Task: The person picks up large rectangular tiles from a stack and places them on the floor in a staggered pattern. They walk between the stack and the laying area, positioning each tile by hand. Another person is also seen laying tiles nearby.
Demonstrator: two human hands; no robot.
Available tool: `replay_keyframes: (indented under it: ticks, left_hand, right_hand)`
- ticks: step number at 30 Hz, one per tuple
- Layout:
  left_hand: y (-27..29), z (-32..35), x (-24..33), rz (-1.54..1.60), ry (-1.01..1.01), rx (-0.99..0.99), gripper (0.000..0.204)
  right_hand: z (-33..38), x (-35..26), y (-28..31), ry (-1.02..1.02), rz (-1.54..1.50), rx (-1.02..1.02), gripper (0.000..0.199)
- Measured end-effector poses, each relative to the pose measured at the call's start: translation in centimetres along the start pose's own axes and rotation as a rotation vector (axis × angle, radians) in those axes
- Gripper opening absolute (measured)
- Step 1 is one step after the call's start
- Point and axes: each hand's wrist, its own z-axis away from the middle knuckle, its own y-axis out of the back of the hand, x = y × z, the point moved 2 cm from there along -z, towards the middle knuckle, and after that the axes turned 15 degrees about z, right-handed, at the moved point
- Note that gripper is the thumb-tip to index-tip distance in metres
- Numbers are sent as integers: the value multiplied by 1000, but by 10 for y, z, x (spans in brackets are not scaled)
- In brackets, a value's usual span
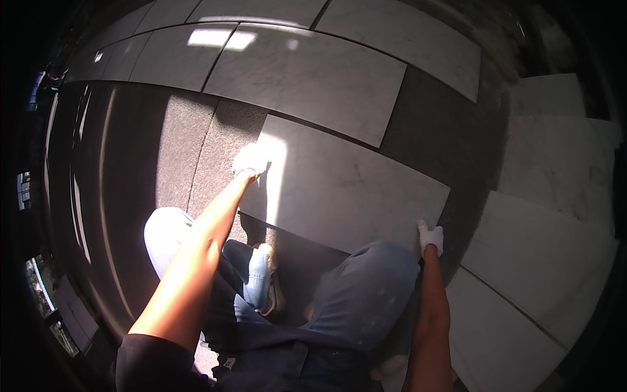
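Note:
A large white, faintly grey-veined marble slab (346, 179) lies low over the grey floor in front of my knees, turned at a slant. My left hand (251, 159), in a white glove, holds its left short edge; strong sunlight washes out the fingers there. At the slab's near right corner, my right hand (430, 236), also white-gloved, grips the edge with the thumb side toward the top face. Whether the slab rests on the floor or is slightly raised, I cannot tell.
Beyond the slab lies another marble slab (307, 78), with a narrow dark gap between the two. More slabs form rows at the far side (405, 39). Several loose slabs (542, 255) overlap along the right. Rough grey floor (179, 150) shows at left, partly sunlit. My shoe (273, 287) is close to the near edge.

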Motion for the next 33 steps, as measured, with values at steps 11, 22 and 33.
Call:
replay_keyframes:
  ticks: [11,22,33]
  left_hand:
    - [-5,0,-4,-77,-99,-37,35]
    - [-7,4,-6,-143,-171,-31,32]
    - [-7,8,-6,-84,-98,-10,33]
  right_hand:
    - [0,1,-3,-18,18,-15,86]
    - [-3,4,-11,9,42,16,85]
    - [-8,11,-16,40,-9,27,87]
